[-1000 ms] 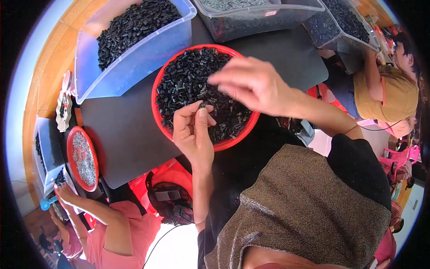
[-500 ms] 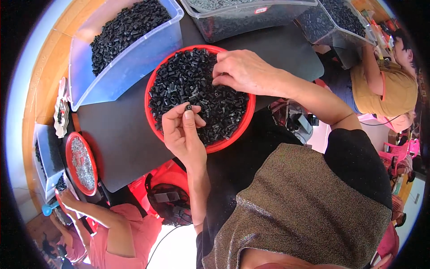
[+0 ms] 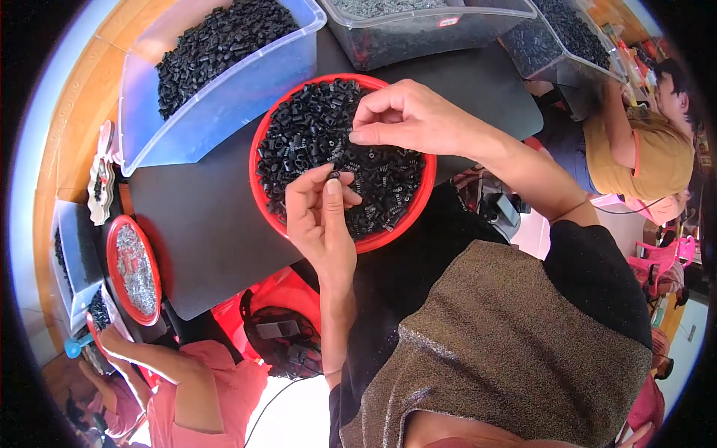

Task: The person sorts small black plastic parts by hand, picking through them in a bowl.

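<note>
A red round basin (image 3: 429, 179) in front of me holds a heap of small black plastic parts (image 3: 299, 123) with thin metal springs (image 3: 385, 179) mixed in. Over its near left part, my left hand (image 3: 323, 216) pinches a small black plastic part (image 3: 334, 175) between thumb and forefinger, its round end facing up. My right hand (image 3: 411, 119) comes in from the right above the heap. Its thumb and forefinger are pressed together just beyond the left hand; whatever lies between them is too small to make out.
Beyond the basin stand a bluish clear bin (image 3: 224, 112) of black parts, another clear bin (image 3: 433, 37) and a third (image 3: 560, 60). On the left is a red tray (image 3: 134, 272) of silvery pieces. Co-workers sit at right (image 3: 642, 153) and lower left (image 3: 202, 388).
My right hand has shifted slightly left over the heap, nearer the left fingertips. The left hand keeps its pinch on the black part. The whole view has shifted a little.
</note>
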